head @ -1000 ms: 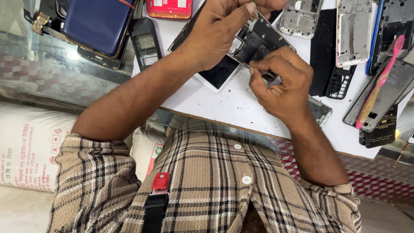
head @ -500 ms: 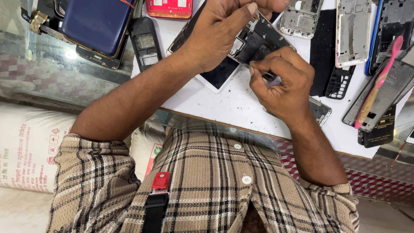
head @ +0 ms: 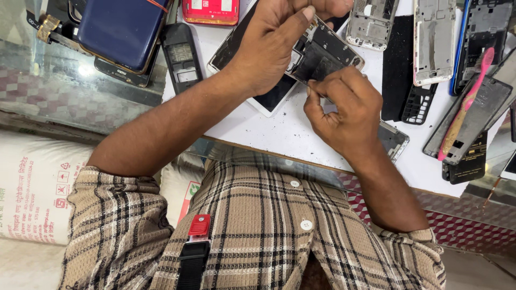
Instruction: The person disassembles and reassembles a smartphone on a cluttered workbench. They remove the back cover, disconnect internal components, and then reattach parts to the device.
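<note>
White worktop [head: 279,134], left hand [head: 274,48] gripping one opened phone [head: 322,51], right hand [head: 344,107] pinched at its edge (tool unclear).

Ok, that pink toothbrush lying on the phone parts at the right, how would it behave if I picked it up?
The pink toothbrush looks like slim plastic, so probably light and fairly stiff. It rests slanted across a dark phone panel, so a nudge might slide it off. Its narrow handle likely pinches easily.

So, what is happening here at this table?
A person in a checked shirt works on an opened phone over a white table. The left hand holds the phone tilted, and the right hand pinches at its lower edge. Phone frames, a blue phone and a pink toothbrush lie around.
</note>
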